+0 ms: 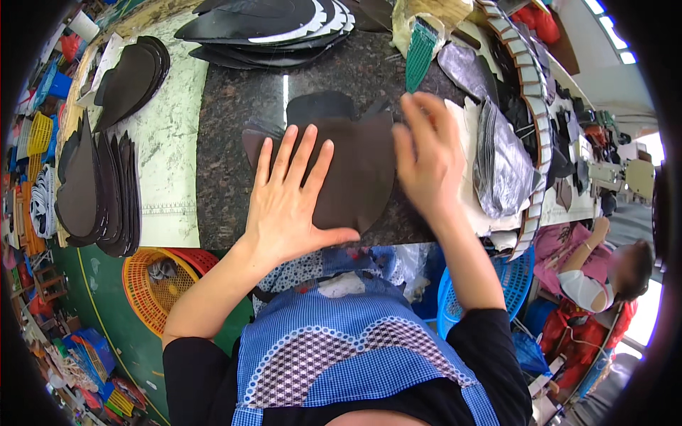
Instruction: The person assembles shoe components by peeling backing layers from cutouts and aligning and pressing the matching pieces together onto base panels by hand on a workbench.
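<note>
My left hand point(288, 195) lies flat, fingers spread, on a dark brown, leather-like cut piece point(352, 174) at the front of the dark stone slab. Under its far edge, more thin dark pieces point(320, 106) stick out. My right hand point(430, 153) is raised just right of the brown piece, slightly blurred, with its fingers bent and apart. Nothing shows between those fingers. Close beyond its fingertips, the narrow end of a green ribbed, wedge-shaped item point(420, 53) points toward me; I cannot tell whether they touch.
Stacked dark pieces with white edges point(266, 32) lie at the back. More dark stacks point(92, 188) stand at left. Silvery-grey pieces point(501, 163) lie at right beside a curved segmented edging point(536, 121). Below the table are an orange basket point(145, 284) and a blue basket point(522, 280). Another person point(590, 263) sits at right.
</note>
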Demonstrator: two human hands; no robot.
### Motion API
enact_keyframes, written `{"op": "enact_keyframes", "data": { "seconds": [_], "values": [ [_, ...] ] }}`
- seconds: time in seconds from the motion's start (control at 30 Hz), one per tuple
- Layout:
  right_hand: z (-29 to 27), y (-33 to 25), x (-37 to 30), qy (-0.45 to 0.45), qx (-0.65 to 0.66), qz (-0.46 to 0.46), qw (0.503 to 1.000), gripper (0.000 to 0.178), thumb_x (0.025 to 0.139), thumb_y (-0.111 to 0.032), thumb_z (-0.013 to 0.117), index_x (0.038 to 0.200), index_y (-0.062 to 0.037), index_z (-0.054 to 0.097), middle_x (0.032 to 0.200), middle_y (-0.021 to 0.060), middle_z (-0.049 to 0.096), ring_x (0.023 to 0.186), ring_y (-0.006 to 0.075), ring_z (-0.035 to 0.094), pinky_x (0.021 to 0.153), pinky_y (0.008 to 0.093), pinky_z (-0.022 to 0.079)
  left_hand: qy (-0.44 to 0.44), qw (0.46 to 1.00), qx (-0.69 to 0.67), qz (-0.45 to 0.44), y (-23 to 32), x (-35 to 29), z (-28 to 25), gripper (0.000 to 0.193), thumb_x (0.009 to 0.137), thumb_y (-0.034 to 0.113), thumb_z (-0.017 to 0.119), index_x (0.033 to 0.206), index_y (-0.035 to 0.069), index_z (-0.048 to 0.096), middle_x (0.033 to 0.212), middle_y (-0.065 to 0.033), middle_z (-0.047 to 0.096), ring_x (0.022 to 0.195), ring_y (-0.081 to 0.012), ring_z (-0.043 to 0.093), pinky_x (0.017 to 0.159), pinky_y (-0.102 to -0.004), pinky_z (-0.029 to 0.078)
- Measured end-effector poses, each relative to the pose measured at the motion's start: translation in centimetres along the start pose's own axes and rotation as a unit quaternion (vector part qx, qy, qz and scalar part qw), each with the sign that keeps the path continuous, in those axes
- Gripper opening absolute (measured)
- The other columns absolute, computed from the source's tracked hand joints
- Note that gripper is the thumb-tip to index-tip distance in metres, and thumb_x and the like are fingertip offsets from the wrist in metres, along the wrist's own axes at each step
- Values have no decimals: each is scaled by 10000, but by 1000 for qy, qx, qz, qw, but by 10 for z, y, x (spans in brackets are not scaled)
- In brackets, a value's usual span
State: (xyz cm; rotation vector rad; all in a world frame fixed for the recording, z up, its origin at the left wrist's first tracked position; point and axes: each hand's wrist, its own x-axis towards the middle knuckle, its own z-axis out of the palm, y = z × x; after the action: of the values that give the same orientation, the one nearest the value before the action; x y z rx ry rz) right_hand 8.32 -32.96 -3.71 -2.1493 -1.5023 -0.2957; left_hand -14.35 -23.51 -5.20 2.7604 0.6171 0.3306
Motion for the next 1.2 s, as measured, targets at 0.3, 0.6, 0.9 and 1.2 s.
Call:
{"op": "enact_keyframes", "data": {
  "seconds": [0.3,0.6,0.9,1.2],
  "values": [
    [-9,-22,-26,-152,10,-91,984,679,891,-353,691,1450,-12,510,1515,181,475,1454,343,380,1235,554,145,3,999,-32,-13,-26,114,-68,651,747,613,784,1087,65,699,1096,-115,677,1080,-339,634,919,-456,520],
    [-62,-26,-15,-107,272,-68,954,353,828,-71,772,1157,15,675,1224,180,641,1071,356,648,922,408,533,40,964,132,-228,-130,250,-52,837,723,724,748,1212,50,664,1290,-201,582,1257,-362,548,976,-479,512],
    [-43,-25,44,-107,366,-53,923,228,912,-80,711,1122,8,694,1134,151,690,940,240,707,826,322,562,-60,956,268,-99,-95,261,-66,232,748,236,735,903,75,797,995,-166,767,921,-316,757,777,-427,598],
    [-2,-41,118,-188,614,166,748,201,1000,-172,667,1066,16,684,942,56,693,854,109,682,765,253,561,269,954,34,130,-49,126,-99,112,734,71,722,788,54,626,892,-36,681,670,-263,679,567,-353,546]
  ]
}}
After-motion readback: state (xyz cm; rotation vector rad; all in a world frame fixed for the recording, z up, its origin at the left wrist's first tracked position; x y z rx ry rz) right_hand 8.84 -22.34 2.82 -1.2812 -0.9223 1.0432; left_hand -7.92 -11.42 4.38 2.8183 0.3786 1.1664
